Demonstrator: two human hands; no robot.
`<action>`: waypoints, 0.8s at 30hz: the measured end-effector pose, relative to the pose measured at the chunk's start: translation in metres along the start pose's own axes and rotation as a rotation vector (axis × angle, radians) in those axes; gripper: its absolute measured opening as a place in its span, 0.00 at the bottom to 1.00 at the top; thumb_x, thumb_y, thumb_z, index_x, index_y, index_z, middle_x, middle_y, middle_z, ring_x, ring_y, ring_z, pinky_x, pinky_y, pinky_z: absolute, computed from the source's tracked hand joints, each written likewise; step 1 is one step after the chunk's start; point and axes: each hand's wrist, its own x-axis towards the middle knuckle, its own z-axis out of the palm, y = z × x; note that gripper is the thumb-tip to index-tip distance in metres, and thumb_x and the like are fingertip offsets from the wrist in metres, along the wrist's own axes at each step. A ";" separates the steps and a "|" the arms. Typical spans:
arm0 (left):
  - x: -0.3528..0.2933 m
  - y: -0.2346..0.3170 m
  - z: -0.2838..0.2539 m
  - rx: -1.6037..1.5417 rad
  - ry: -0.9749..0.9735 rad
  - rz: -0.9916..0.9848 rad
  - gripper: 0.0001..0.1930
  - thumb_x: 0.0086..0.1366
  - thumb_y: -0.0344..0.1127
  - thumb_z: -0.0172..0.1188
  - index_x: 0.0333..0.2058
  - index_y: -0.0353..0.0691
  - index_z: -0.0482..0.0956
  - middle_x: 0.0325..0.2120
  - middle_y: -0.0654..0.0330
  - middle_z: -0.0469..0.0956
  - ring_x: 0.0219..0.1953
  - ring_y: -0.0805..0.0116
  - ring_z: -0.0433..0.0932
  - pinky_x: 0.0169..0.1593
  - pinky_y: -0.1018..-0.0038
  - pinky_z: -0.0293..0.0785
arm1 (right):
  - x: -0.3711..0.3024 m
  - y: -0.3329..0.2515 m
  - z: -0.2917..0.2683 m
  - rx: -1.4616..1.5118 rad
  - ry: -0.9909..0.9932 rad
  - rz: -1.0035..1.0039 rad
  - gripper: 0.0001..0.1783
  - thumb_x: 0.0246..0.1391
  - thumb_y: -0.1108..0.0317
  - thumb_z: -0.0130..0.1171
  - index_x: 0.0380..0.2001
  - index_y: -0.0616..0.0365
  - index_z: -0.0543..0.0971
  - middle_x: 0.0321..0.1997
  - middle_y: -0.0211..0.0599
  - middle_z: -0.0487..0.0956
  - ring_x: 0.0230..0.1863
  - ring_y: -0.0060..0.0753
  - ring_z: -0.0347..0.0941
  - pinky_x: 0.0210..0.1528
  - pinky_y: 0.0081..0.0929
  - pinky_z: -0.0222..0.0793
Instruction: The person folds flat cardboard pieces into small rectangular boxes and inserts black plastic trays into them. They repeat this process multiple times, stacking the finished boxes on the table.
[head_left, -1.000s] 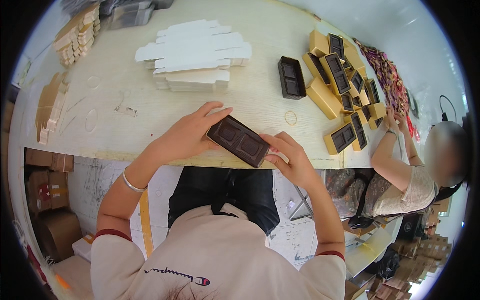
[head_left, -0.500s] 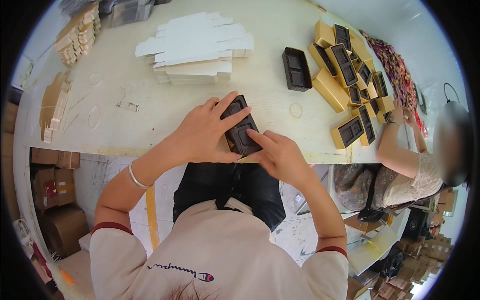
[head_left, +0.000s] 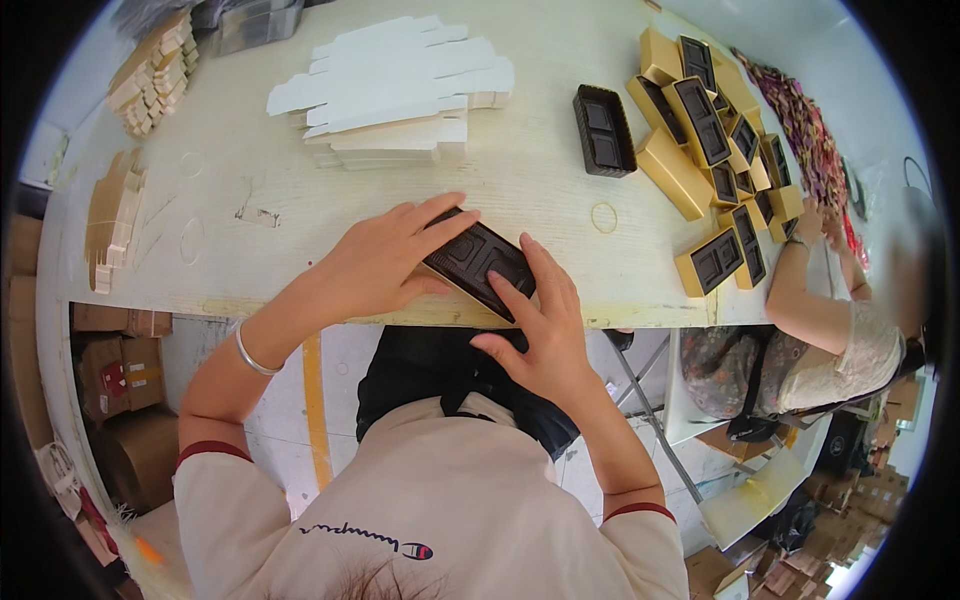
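Observation:
A black plastic tray insert (head_left: pixel 478 258) with square recesses lies slanted at the table's front edge, between my hands. A gold rim seems to surround it, but its sides are mostly hidden. My left hand (head_left: pixel 372 256) grips its left end, fingers over the far side and thumb at the near side. At the right end, my right hand (head_left: pixel 548 325) holds it, index finger pressing on the insert and other fingers along the far right edge. An empty black tray (head_left: pixel 604 130) stands farther back, right of centre.
Gold boxes with black inserts (head_left: pixel 700 125) are heaped at the right. Flat white cartons (head_left: pixel 390 85) are stacked at the back. Folded gold cartons (head_left: pixel 115 220) lie at the left. A rubber band (head_left: pixel 603 217) rests on the table (head_left: pixel 230 280). Another person (head_left: pixel 820 330) sits at the right.
The tray insert has turned from nearly upright to a slant, its near end swinging right. My right hand has shifted, its fingers now around the right end.

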 end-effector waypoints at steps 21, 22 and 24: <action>-0.016 0.003 -0.026 -0.004 0.381 -0.022 0.29 0.45 0.35 0.72 0.48 0.40 0.75 0.47 0.56 0.74 0.42 0.55 0.73 0.45 0.67 0.71 | 0.035 0.077 -0.117 -0.322 0.087 -0.049 0.25 0.39 0.68 0.69 0.45 0.52 0.78 0.50 0.43 0.74 0.53 0.46 0.70 0.53 0.40 0.67; -0.016 -0.003 -0.033 0.110 0.420 0.020 0.27 0.45 0.35 0.72 0.46 0.39 0.76 0.45 0.55 0.75 0.43 0.55 0.73 0.46 0.66 0.70 | 0.052 0.091 -0.147 -0.322 0.193 -0.028 0.24 0.40 0.66 0.69 0.45 0.54 0.78 0.50 0.44 0.75 0.54 0.46 0.70 0.55 0.39 0.66; 0.004 -0.008 -0.048 0.195 0.499 0.027 0.23 0.48 0.33 0.70 0.44 0.38 0.77 0.44 0.54 0.76 0.46 0.52 0.72 0.52 0.62 0.68 | 0.076 0.127 -0.206 -0.589 0.241 -0.043 0.28 0.46 0.61 0.67 0.52 0.55 0.75 0.57 0.52 0.70 0.58 0.54 0.65 0.58 0.41 0.63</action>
